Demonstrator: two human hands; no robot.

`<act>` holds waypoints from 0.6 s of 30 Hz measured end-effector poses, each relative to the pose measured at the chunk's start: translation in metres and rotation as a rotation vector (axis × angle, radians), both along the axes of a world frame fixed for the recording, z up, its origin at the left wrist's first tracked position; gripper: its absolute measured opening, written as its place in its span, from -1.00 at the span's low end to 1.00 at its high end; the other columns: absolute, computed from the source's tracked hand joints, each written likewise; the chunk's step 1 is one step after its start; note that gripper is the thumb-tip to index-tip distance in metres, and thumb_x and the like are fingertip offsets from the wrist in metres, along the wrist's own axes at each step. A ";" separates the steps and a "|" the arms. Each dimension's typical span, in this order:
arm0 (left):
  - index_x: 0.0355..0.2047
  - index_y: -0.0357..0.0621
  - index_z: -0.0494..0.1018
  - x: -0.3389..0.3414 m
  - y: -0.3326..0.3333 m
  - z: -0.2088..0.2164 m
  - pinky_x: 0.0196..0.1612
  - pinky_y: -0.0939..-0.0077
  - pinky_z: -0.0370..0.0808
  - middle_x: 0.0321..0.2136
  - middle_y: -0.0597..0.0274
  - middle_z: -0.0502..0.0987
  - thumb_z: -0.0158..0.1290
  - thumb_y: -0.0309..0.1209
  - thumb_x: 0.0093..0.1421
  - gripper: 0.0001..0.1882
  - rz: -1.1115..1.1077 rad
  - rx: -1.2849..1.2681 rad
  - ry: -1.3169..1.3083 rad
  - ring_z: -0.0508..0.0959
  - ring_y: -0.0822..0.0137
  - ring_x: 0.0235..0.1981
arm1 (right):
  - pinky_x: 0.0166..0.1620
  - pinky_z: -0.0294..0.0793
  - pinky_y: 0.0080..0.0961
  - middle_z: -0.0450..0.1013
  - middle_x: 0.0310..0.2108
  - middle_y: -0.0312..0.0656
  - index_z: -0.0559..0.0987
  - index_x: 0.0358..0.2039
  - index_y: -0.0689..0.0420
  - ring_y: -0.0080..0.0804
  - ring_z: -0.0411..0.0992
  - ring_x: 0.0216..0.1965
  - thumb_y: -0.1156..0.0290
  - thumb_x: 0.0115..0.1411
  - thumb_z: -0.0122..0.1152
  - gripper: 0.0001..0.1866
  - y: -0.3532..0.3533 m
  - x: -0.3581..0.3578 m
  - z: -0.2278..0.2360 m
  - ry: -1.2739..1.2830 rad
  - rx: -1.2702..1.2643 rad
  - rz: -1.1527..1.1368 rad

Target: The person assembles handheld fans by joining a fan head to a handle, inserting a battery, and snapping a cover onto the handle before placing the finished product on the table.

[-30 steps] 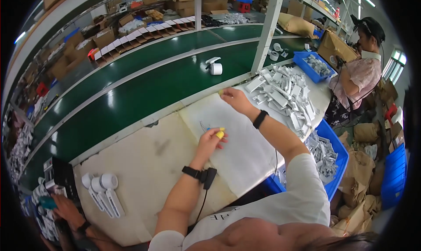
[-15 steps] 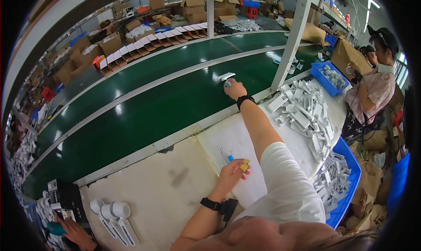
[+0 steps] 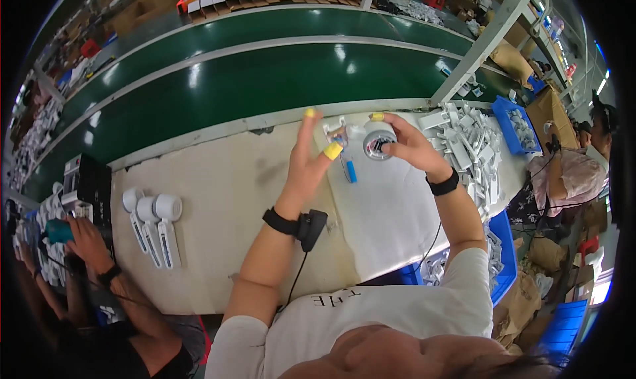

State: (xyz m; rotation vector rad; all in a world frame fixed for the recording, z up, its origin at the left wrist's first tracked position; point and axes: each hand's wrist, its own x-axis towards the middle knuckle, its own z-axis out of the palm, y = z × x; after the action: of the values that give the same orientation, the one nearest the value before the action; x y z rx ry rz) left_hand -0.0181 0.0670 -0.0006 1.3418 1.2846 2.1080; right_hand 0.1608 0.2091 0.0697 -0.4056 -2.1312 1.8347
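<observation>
My right hand is closed around a white round housing with a silver ring and a dark centre. A small white, partly clear bracket-like piece stands at its left side; whether the two are joined I cannot tell. Below that piece is a blue cylinder with thin wires, above the white sheet. My left hand is beside the bracket-like piece, thumb and forefinger spread, somewhat blurred. Yellow covers sit on fingertips of both hands. Three white handheld devices with round heads lie to the left on the worktable.
A green conveyor runs behind the table. White plastic parts are piled at right, near a blue bin and a grey post. At left, a co-worker's hand holds a teal tool.
My right hand has come back from the conveyor with the white housing. My left hand has risen towards it with fingers spread, and the blue cylinder now hangs clear of it. The view has shifted.
</observation>
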 end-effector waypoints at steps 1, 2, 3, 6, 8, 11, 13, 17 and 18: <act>0.12 -0.33 0.10 0.001 0.000 0.001 0.11 0.31 0.25 0.06 0.02 0.28 0.07 -0.37 0.13 -0.39 0.003 -0.005 -0.007 0.29 0.23 0.09 | 0.08 0.22 -0.51 0.28 0.01 -0.24 0.20 0.14 0.23 -0.46 0.24 0.04 0.60 0.01 0.11 -0.37 -0.011 0.007 0.000 -0.007 -0.005 0.003; 0.11 -0.33 0.13 0.003 -0.001 0.003 0.06 0.35 0.30 0.02 0.05 0.33 0.04 -0.35 0.15 -0.43 -0.295 -0.153 -0.239 0.34 0.27 0.04 | 0.09 0.21 -0.51 0.27 0.01 -0.24 0.20 0.13 0.23 -0.47 0.22 0.05 0.61 0.00 0.10 -0.37 -0.021 0.013 0.001 0.014 0.013 -0.023; 0.09 -0.33 0.16 0.006 -0.003 0.004 0.02 0.39 0.35 -0.02 0.07 0.37 0.01 -0.34 0.17 -0.47 -0.595 -0.298 -0.470 0.39 0.31 0.00 | 0.10 0.19 -0.52 0.27 0.01 -0.24 0.20 0.13 0.23 -0.47 0.21 0.06 0.61 0.00 0.10 -0.37 -0.029 0.020 0.001 0.037 0.033 -0.050; -0.05 -0.29 0.27 0.017 -0.002 0.000 -0.18 0.44 0.49 -0.15 0.10 0.46 -0.07 -0.34 0.22 -0.64 -0.614 -0.267 -0.522 0.52 0.31 -0.19 | -0.05 0.40 -0.47 0.26 0.05 -0.16 0.19 0.14 0.21 -0.38 0.34 -0.03 0.35 0.14 0.01 -0.44 -0.039 0.039 -0.016 0.100 -0.134 -0.186; -0.09 -0.27 0.29 0.021 -0.004 0.003 -0.23 0.43 0.51 -0.18 0.09 0.47 -0.08 -0.34 0.22 -0.68 -0.682 -0.268 -0.603 0.54 0.28 -0.24 | -0.23 0.56 -0.43 0.26 0.06 -0.04 0.12 0.19 0.15 -0.21 0.45 -0.17 0.05 0.23 -0.16 -0.39 -0.039 0.042 -0.041 0.184 -0.552 -0.199; -0.15 -0.23 0.31 0.025 -0.007 0.008 -0.36 0.43 0.54 -0.28 0.07 0.50 -0.12 -0.29 0.22 -0.72 -0.640 -0.313 -0.678 0.56 0.26 -0.37 | -0.21 0.54 -0.46 0.26 0.04 -0.01 0.03 0.22 0.11 -0.20 0.46 -0.20 0.07 0.22 -0.08 -0.34 -0.061 0.045 -0.063 0.403 -0.923 -0.129; -0.14 -0.22 0.31 0.017 -0.009 0.004 -0.40 0.45 0.53 -0.32 0.03 0.51 -0.14 -0.24 0.23 -0.68 -0.790 -0.357 -0.716 0.54 0.27 -0.44 | -0.21 0.54 -0.47 0.27 0.03 0.01 -0.04 0.24 0.11 -0.22 0.48 -0.24 0.23 0.16 0.08 -0.26 -0.074 0.046 -0.064 0.445 -0.884 -0.207; -0.14 -0.23 0.31 0.017 -0.008 0.008 -0.44 0.45 0.52 -0.31 0.01 0.51 -0.17 -0.22 0.23 -0.66 -1.001 -0.384 -0.841 0.53 0.27 -0.48 | -0.14 0.50 -0.49 0.28 0.01 -0.11 0.04 0.21 0.12 -0.31 0.44 -0.19 0.47 -0.03 0.26 -0.18 -0.079 0.048 -0.060 0.231 -0.345 -0.291; -0.13 -0.23 0.31 0.020 -0.012 0.008 -0.44 0.45 0.52 -0.31 0.02 0.51 -0.16 -0.23 0.23 -0.66 -0.936 -0.393 -0.803 0.53 0.28 -0.48 | -0.09 0.46 -0.48 0.29 0.01 -0.15 0.07 0.19 0.12 -0.34 0.42 -0.14 0.53 -0.08 0.27 -0.18 -0.080 0.048 -0.060 0.162 -0.224 -0.348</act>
State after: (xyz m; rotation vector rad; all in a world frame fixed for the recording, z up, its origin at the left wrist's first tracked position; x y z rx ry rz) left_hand 0.0016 0.0549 0.0070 0.5889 0.5060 1.3580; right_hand 0.2083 0.1289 0.0098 -0.6130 -1.6357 1.8333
